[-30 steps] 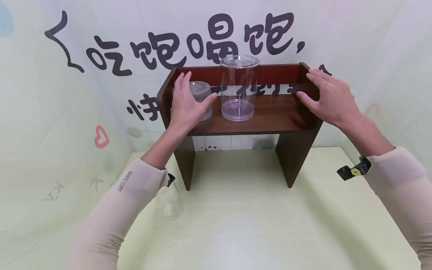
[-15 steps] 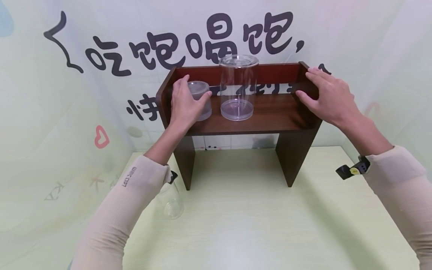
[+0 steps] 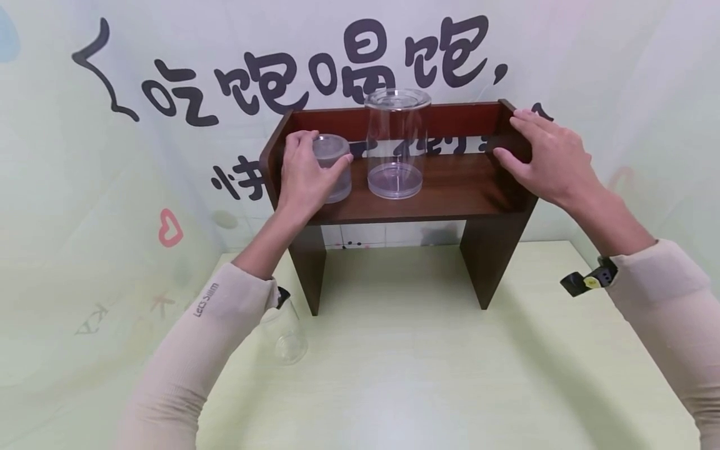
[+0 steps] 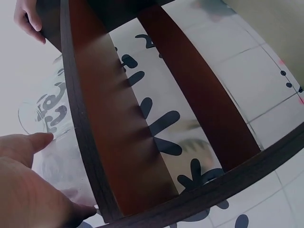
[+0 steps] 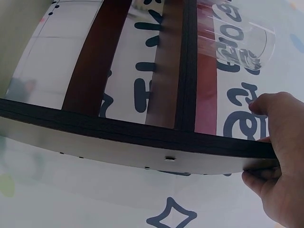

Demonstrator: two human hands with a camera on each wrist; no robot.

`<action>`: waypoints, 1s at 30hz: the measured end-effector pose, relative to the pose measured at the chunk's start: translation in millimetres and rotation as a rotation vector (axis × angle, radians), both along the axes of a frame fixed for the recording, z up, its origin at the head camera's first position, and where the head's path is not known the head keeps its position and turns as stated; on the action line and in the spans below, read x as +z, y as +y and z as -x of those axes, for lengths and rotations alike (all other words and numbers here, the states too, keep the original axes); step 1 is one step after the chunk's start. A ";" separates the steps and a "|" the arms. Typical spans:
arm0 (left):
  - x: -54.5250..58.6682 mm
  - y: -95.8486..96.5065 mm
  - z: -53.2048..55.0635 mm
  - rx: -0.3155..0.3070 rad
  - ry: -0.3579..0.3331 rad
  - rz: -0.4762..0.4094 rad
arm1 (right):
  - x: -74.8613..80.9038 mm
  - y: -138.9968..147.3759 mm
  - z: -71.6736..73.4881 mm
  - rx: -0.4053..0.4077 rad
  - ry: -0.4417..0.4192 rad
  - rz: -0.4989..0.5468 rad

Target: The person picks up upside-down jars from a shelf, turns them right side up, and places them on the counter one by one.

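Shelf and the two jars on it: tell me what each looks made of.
Shelf: dark reddish-brown wood or wood-look board, smooth with a soft sheen and darker edges. Small jar, gripped by the left hand, and tall jar: clear, glossy, probably plastic; the wall lettering shows through.

On my left sleeve [image 3: 205, 300] I read "Let's Slim"; the wall banner [image 3: 315, 69] shows "吃饱喝饱," (lower line hidden).

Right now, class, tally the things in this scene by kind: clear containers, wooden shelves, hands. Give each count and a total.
Clear containers: 3 (short jar, tall jar, cup on table)
Wooden shelves: 1
Hands: 2 (left hand, right hand)
Total: 6
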State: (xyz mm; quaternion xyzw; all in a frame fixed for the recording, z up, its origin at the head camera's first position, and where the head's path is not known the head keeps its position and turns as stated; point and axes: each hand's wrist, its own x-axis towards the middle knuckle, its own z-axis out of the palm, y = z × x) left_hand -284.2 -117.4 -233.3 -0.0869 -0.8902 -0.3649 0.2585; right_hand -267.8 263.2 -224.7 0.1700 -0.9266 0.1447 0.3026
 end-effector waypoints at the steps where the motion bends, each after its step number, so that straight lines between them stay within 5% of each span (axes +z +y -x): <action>1: -0.1 -0.2 -0.9 -0.004 0.007 0.006 | 0.2 0.1 -0.1 0.000 0.001 0.001; 14: 1.3 -4.0 -24.5 -0.070 0.122 0.048 | 0.1 0.6 -0.3 -0.002 0.002 0.009; 30: 0.9 0.5 -71.6 -0.194 0.232 -0.077 | -0.5 1.4 0.7 0.011 0.015 0.007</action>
